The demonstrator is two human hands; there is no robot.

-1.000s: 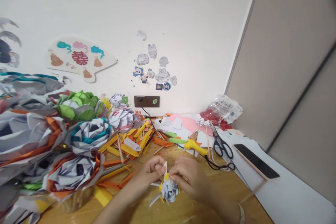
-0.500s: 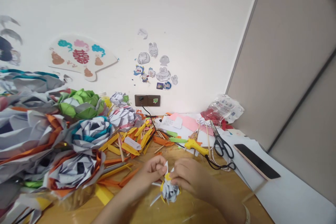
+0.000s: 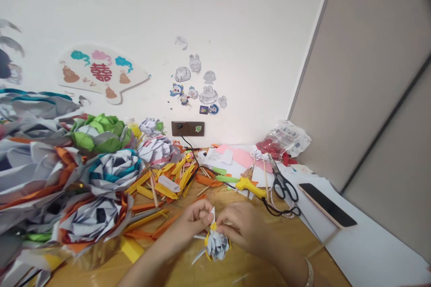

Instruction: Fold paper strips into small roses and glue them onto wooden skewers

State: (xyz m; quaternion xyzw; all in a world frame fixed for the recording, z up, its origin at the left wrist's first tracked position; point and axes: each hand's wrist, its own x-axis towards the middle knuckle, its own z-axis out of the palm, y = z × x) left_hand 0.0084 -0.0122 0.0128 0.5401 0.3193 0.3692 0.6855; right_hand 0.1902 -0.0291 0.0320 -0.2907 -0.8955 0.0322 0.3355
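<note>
Low in the middle of the view, a small paper flower with white inner petals and yellow outer ones is between my hands, just over the wooden table. My left hand pinches a pointed white paper piece at the flower's upper left edge. From the right, my right hand has its fingers closed on the flower's upper edge, by a yellow petal. Its fingertips partly cover that spot. White paper points stick out on the flower's left side.
Large paper flowers are heaped at the left, beside folded yellow and orange strips. Beyond my hands lies a yellow glue gun with its cord. Black-handled scissors and a phone on white sheets are to the right.
The view has shifted slightly, so background things sit a little further left. My right hand's fingers have moved a little along the flower's upper edge; both hands keep their hold.
</note>
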